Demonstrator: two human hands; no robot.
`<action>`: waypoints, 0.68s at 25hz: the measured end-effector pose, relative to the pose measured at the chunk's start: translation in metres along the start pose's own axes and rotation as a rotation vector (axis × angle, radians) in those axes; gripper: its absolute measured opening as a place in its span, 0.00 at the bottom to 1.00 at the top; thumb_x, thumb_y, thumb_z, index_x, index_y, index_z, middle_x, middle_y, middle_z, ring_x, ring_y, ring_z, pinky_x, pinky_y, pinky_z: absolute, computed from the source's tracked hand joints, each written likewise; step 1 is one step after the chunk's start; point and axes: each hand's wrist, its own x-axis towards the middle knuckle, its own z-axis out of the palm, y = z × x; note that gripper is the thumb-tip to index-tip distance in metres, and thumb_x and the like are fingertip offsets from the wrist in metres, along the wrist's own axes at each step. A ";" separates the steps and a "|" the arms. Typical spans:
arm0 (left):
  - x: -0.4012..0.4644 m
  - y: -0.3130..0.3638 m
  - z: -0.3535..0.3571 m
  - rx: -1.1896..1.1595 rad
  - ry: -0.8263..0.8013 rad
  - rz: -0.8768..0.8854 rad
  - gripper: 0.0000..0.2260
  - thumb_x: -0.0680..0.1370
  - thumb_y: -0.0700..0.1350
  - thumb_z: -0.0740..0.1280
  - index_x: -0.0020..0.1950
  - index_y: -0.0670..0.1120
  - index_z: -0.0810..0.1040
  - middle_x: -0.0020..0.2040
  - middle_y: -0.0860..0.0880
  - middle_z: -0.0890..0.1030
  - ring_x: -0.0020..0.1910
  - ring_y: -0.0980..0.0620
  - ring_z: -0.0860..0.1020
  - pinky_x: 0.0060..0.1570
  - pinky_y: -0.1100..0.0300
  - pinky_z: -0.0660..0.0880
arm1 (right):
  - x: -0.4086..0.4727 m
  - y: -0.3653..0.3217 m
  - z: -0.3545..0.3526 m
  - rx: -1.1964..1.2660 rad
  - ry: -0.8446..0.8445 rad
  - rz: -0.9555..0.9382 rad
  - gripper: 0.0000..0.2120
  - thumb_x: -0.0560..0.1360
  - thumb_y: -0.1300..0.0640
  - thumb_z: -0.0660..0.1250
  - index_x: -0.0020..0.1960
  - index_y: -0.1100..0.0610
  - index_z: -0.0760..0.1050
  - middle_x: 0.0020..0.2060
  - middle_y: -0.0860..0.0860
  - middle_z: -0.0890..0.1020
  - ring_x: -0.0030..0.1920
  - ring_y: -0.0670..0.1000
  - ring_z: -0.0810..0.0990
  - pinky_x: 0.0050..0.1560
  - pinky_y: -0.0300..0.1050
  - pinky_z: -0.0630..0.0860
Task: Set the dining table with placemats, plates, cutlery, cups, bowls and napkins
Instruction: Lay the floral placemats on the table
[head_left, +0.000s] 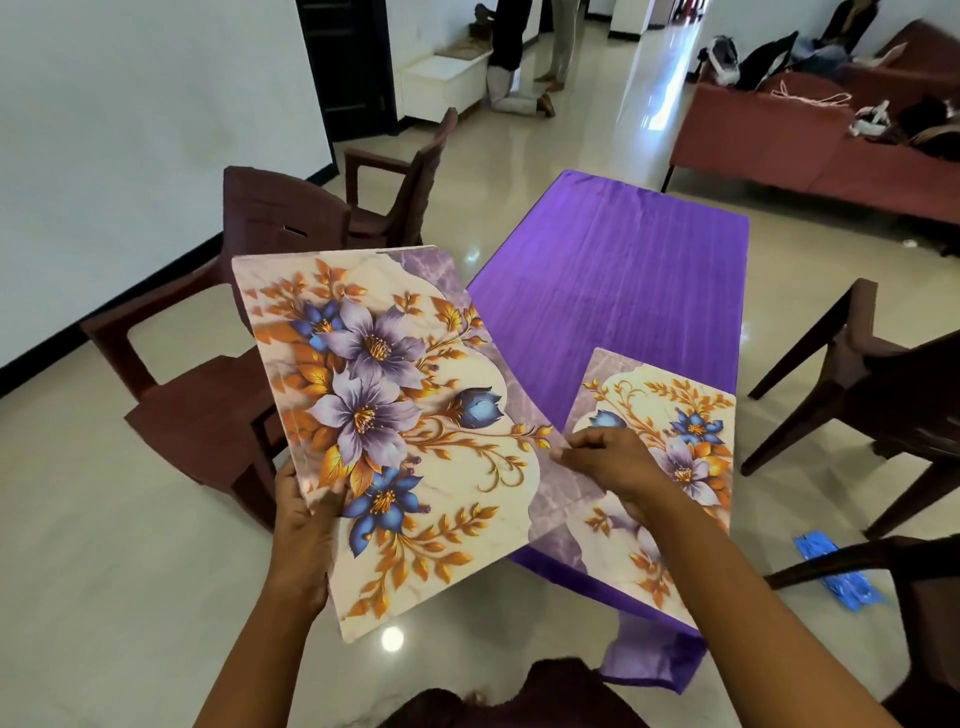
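Holding a floral placemat (400, 431) above the floor, off the near left corner of the worktop (613, 280), the left hand (306, 525) is seen gripping the mat's near left edge, thumb on the printed face and fingers curled beneath. The mat is tilted, its far edge raised toward the chairs and its right edge overlapping the worktop's left edge. The right hand (608, 462) is shown with fingers curled in a pinch at the right edge of this held mat; whether that edge is actually caught between the fingertips cannot be told. A second placemat (670, 441) is laid flat at the near right corner of the worktop, its right edge close to the worktop's right edge and its near corner reaching the near edge. It is partly covered by the right forearm. The purple cloth (623, 322) is spread over the whole worktop, and the far half and left side are seen bare. A fold of cloth hangs from the near edge. Two brown chairs (208, 395) are placed off the left edge, with a gap of floor between them and the worktop. Another chair (883, 395) is set off the right edge. A blue packet (836, 569) is seen on the floor beside it. A sofa (831, 130) is placed beyond the far right corner.
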 end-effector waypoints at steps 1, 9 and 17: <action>-0.002 -0.002 -0.004 -0.004 0.019 0.012 0.20 0.81 0.45 0.62 0.73 0.52 0.65 0.60 0.50 0.78 0.53 0.48 0.80 0.42 0.59 0.81 | 0.000 -0.001 0.009 -0.079 0.042 -0.039 0.05 0.73 0.57 0.74 0.47 0.58 0.82 0.40 0.51 0.83 0.42 0.50 0.81 0.33 0.37 0.74; 0.003 -0.022 -0.047 -0.027 0.200 0.007 0.18 0.79 0.57 0.62 0.69 0.59 0.67 0.61 0.44 0.79 0.50 0.42 0.81 0.47 0.46 0.79 | 0.028 0.002 0.046 0.004 0.186 -0.136 0.01 0.79 0.60 0.66 0.50 0.55 0.76 0.44 0.50 0.81 0.45 0.48 0.79 0.37 0.37 0.75; 0.058 0.003 -0.092 -0.043 0.459 0.051 0.17 0.81 0.54 0.62 0.69 0.62 0.65 0.66 0.50 0.75 0.59 0.45 0.78 0.47 0.56 0.76 | 0.159 0.018 0.019 0.396 0.550 0.085 0.05 0.78 0.66 0.64 0.49 0.56 0.73 0.52 0.60 0.80 0.47 0.57 0.77 0.40 0.47 0.75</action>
